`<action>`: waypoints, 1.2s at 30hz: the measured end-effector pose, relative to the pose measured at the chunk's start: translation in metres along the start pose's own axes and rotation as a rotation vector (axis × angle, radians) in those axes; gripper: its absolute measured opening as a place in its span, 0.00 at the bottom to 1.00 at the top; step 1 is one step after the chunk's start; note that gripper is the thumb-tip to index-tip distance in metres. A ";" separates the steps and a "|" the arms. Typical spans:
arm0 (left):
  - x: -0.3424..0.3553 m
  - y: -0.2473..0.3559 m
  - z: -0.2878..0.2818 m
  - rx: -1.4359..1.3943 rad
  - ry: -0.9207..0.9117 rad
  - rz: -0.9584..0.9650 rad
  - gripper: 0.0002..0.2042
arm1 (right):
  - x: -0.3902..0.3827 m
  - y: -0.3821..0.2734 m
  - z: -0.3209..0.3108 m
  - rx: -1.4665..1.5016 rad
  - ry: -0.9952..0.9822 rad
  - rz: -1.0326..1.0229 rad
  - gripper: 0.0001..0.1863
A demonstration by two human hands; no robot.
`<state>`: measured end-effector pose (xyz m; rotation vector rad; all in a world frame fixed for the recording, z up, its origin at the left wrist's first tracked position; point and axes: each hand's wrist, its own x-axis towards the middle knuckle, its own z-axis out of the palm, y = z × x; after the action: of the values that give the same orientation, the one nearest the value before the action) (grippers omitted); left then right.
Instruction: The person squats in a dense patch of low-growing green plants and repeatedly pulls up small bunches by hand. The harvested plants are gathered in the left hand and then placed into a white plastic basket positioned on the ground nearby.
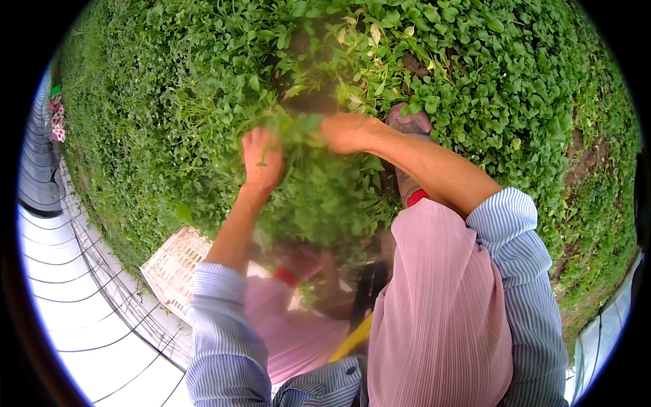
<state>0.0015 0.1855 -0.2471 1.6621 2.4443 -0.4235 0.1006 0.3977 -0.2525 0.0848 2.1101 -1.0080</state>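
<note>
Low over the plants, my left hand [263, 159] is curled, its knuckles facing up, at the left side of a blurred tuft of leafy greens [296, 127]. My right hand [344, 133] is closed at the tuft's other side, its fingertips hidden. Both hands appear to grip these greens, though motion blur and haze soften the detail. More green plants [319, 197] stand below the hands, between my legs. Beyond them, a patch of dark soil [308, 102] shows among yellowing leaves [376, 34].
A pale slatted plastic crate [175, 261] sits left of my left forearm. My shoe [411, 121] is planted among the plants beside my right forearm. Dense greenery [502, 88] spreads around. White sheeting with dark ribs [61, 298] borders the left. Something yellow [352, 338] lies between my legs.
</note>
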 end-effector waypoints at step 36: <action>0.024 0.003 -0.058 -0.131 -0.134 -0.099 0.18 | -0.047 0.045 0.023 0.139 0.434 0.047 0.17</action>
<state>-0.0028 0.2265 -0.1995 1.4183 2.4071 -0.3657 0.1640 0.4242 -0.2580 0.4569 2.4053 -1.1886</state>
